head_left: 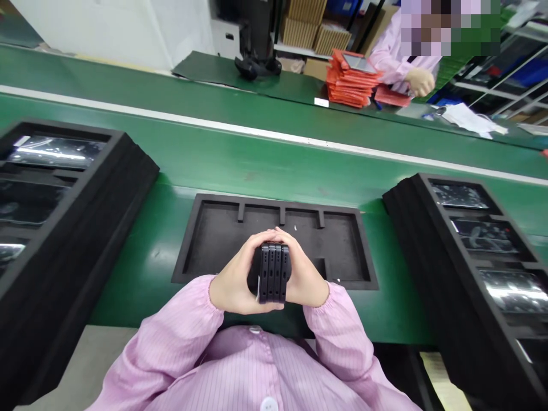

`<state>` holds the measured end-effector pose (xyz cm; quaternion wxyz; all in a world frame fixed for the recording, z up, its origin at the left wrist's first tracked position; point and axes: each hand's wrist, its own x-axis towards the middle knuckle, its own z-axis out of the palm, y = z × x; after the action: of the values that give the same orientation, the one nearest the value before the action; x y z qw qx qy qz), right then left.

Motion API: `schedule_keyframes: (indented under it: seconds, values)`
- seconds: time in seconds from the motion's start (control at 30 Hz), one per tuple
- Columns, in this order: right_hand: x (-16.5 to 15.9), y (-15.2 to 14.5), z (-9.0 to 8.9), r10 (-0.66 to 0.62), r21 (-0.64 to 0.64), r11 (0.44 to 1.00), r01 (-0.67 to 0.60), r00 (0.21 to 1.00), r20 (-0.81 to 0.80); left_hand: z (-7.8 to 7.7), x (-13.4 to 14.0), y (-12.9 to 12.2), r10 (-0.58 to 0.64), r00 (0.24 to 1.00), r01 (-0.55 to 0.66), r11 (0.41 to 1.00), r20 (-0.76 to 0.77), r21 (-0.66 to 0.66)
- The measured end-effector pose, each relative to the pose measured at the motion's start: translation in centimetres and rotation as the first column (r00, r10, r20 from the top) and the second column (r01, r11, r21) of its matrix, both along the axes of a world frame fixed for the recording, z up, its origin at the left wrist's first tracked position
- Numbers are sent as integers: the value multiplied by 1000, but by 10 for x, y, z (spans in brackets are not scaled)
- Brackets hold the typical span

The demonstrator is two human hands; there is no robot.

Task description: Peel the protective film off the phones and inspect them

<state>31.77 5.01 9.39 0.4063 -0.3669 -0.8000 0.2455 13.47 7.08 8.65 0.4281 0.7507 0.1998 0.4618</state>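
Between my two hands is a stack of several black smartphones [274,274], standing on edge side by side with their port ends facing me. My left hand [237,277] is wrapped round the left side of the stack, its thumb along the near lower edge. From the right, my right hand [306,274] presses against the other side, and the fingertips of both hands meet at the far end. Below and beyond the hands lies a black foam tray [222,240] with divided slots along its far side. A few small white bits lie in it.
Stacked black foam trays holding phones stand at the left [107,205] and right [422,251]. Beyond a white strip [257,132] on the green bench, a pile of orange pouches [349,83] sits near a co-worker's hand [419,81]. Papers [468,119] lie at the far right.
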Motion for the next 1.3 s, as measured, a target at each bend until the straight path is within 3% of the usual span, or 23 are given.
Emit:
schedule_keyframes:
  seconds: [0.33,0.83,1.3]
  values:
    - [6,-8,-8,-4,-60,998,7,999,43,10,2,-8,-9,999,11,997,-34,71]
    - [6,6,-7,-52,-51,997,53,999,3,14,2,4,-35,997,22,984,-73,-177]
    - [8,3,-11,-42,-29,999,41,998,-45,14,3,-4,-26,993,10,990,-111,-143]
